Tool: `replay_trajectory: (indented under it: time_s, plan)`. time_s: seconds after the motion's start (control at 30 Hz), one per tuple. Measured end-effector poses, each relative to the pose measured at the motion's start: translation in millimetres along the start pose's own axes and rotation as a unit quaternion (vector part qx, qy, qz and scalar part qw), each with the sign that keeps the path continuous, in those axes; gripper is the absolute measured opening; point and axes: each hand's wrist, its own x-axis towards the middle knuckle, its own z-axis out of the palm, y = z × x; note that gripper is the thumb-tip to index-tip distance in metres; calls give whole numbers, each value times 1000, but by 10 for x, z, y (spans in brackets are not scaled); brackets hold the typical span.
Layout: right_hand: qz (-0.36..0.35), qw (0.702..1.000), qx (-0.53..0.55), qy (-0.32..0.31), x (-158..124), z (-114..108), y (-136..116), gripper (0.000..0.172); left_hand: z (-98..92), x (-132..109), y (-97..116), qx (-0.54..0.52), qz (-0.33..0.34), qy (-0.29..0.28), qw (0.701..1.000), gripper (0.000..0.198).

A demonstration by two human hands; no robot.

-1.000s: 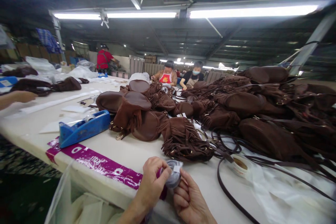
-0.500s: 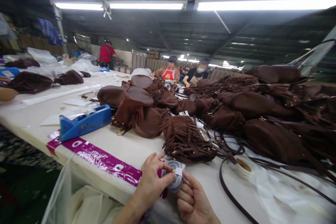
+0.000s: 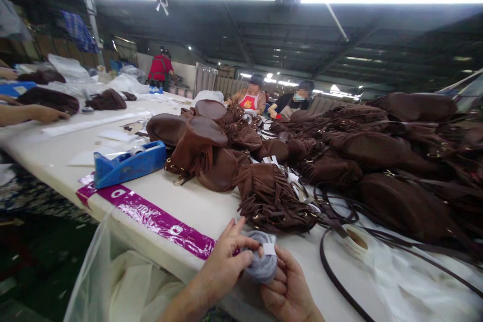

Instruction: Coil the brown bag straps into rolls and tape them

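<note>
Between my two hands is a small grey coiled bundle [image 3: 261,267] with a white piece of tape or label [image 3: 269,249] across its top; what it is made of is not clear. My left hand [image 3: 226,256] grips its left side, thumb and fingers closed on the edge. On the right side, my right hand [image 3: 284,282] pinches it near the white piece, other fingers curled. Just beyond the bundle lies a brown fringed bag [image 3: 267,191]. A purple plastic strip [image 3: 151,216] runs along the table edge by my left hand.
A blue tape dispenser [image 3: 130,165] stands on the white table [image 3: 188,211]. Brown bags [image 3: 381,153] pile up at right, near dark straps [image 3: 328,261] and a tape roll [image 3: 354,241]. A co-worker's hand [image 3: 49,114] reaches in at left. Other people work at the back.
The view has shifted, so the scene sits slightly right. Both my hands still hold the bundle, now turned a little to show more of its coil. A co-worker's arm has come in at left.
</note>
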Motion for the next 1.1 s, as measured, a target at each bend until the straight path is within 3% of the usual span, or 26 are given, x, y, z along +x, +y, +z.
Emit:
replay_trajectory:
  time_s: [0.1, 0.17, 0.27, 0.33, 0.47, 0.57, 0.63, 0.73, 0.9, 1.1]
  plan:
    - [-3, 1000, -9, 16, 3, -14, 1, 29, 28, -5, 8, 14, 8, 23, 1000, 34]
    - [2, 1000, -9, 23, 7, -8, -5, 31, 63, -27, 41, 87, 42, 55, 994, 34]
    - [18, 999, -10, 32, 11, 17, -16, 31, 108, -83, 113, 235, 127, 125, 955, 31]
    - [25, 999, -16, 32, 8, 36, -18, 32, 103, -115, 145, 273, 160, 137, 939, 29]
    - [45, 997, -42, 36, -9, 58, -11, 33, 8, -127, 102, 204, 129, 84, 967, 24]
    - [63, 996, -52, 34, -18, 63, -9, 33, -58, -98, 29, 103, 87, 96, 986, 14]
    - [70, 996, -52, 28, -16, 67, -13, 34, -78, -71, 10, 74, 88, 99, 988, 25]
    - [71, 996, -50, 22, -9, 74, -23, 34, -85, -21, 43, 86, 102, 62, 989, 36]
    - [81, 996, -40, 7, -5, 56, -46, 34, -79, 68, 126, 132, 111, -2, 985, 24]
    - [102, 994, -24, -4, 0, 67, -74, 38, -141, 133, 138, 141, 128, -41, 981, 24]
